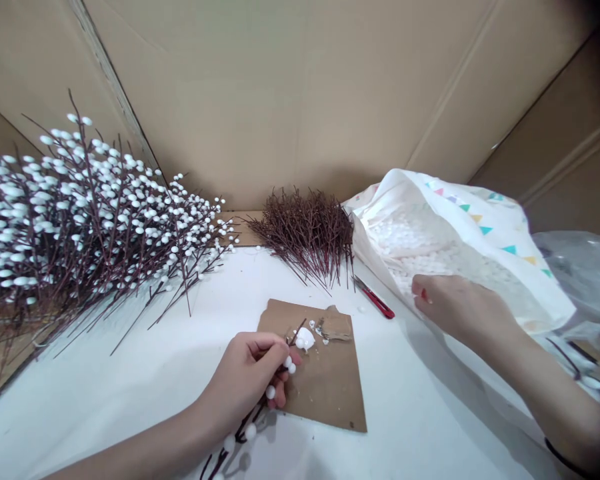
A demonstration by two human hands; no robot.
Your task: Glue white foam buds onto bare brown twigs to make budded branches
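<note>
My left hand [260, 367] pinches a dark brown twig [240, 433] bearing several white berries, above the lower left part of a cardboard piece [325, 393]. A white blob [305, 339] lies on the cardboard just beyond the fingertips. My right hand [443, 300] is at the opening of a white bag [500, 233] filled with small white pieces [400, 243]. Its fingers are curled; whether anything is between them is too small to tell.
Finished-looking branches with white berries [105, 213] fill the left side. Bare brown twigs [307, 230] lie in a bundle at the back middle. Red-handled scissors [375, 299] rest beside the bag. Clear plastic [585, 267] is at the far right, and cardboard walls [280, 87] stand behind.
</note>
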